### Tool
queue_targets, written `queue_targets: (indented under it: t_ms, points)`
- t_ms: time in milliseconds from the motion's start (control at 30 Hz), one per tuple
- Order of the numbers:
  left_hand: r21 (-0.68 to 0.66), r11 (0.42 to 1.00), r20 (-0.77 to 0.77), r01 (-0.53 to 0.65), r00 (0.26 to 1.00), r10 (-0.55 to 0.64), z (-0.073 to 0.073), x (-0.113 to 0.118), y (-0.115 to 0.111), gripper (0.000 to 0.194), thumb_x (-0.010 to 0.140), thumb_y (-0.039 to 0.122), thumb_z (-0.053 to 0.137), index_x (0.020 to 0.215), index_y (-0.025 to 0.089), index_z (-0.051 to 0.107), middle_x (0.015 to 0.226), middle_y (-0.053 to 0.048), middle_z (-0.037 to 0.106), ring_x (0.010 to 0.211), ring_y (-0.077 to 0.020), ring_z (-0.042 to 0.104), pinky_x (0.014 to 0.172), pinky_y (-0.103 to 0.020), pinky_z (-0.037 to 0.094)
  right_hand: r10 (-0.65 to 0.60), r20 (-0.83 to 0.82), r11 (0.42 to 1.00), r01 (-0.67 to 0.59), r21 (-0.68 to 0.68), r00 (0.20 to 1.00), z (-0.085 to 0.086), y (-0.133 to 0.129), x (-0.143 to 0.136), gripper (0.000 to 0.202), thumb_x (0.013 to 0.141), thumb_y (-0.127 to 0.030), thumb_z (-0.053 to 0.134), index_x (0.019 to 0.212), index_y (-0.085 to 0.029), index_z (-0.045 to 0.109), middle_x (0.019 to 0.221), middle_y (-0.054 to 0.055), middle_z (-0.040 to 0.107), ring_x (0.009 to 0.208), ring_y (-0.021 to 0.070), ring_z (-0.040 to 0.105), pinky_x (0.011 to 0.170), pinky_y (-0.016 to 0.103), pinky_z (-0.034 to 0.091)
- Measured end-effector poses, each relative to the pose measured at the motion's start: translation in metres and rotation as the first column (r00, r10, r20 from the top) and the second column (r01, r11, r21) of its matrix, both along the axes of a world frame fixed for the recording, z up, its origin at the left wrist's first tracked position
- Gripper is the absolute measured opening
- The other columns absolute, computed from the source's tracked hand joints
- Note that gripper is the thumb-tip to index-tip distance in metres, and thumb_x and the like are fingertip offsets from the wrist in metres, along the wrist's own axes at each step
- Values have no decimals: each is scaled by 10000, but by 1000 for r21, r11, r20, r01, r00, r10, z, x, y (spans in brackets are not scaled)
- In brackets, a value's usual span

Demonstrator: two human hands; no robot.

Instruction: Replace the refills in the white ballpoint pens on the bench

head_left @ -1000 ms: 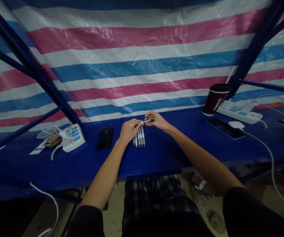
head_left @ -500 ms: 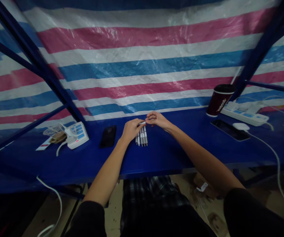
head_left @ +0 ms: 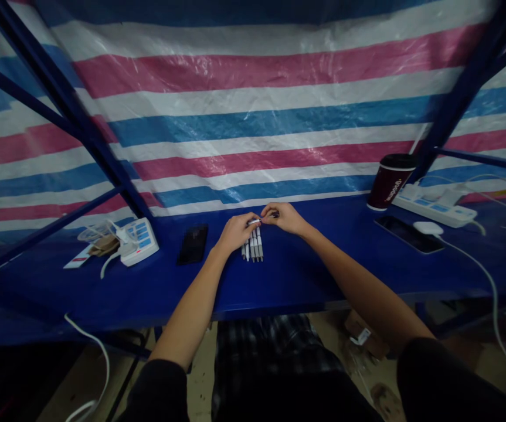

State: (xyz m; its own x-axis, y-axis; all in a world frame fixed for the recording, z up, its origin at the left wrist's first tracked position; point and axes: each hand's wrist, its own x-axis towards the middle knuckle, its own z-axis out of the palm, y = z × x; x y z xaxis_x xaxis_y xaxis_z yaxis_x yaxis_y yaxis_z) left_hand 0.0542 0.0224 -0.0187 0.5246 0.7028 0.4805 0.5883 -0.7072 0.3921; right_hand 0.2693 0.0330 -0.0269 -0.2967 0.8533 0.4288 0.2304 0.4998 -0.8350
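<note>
Left hand [head_left: 236, 231] and right hand [head_left: 288, 218] in pinch on white pen [head_left: 255, 222], lidded maroon cup [head_left: 386, 185], contents unseen

Single head-worn view, looking forward and down over blue table [head_left: 299, 272].

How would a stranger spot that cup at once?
Start at the blue table in front of the striped sheet. On its right side, the cup stands behind a black phone and left of a white power strip. Unlike those low things, it is tall, dark red, black-lidded, with white lettering.
</note>
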Motion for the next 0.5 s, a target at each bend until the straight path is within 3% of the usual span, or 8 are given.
queue_targets:
  t_ms: [100, 333, 500]
  points:
    - [-68, 997, 58, 20, 998, -16, -1, 1, 2, 205, 958, 334, 601, 1049, 218, 743, 992, -42, 780, 906, -221, 714, 790, -302, 482, -10, 43, 997, 7, 74, 999, 3, -4, 1, 160, 772, -256, 772, 911, -186, 732, 824, 44, 766, 829, 221, 726, 812, 343, 529]
    - [-224, 972, 157, 77, 987, -42, -4, -1, 6, 306, 964, 412, 548, 997, 180, 745, 708, -9, 675, 630, -164, 600, 616, -264, 419, -54, 135, 962, 16, 271, 989, 11, -10, 4, 110, 780, -253, 795, 887, -243, 774, 918, 45, 766, 937, 243, 687, 921, 390, 498]
    - [-302, 948, 212, 105, 976, -41, -3, -4, 8, 388, 983, 445, 507, 982, 154, 763, 619, 1, 604, 581, -151, 555, 602, -262, 402, -49, 32, 982, 42, 183, 998, 10, -8, 6, 187, 798, -211, 754, 985, -218, 767, 1025, 61, 769, 942, 229, 698, 874, 360, 515]
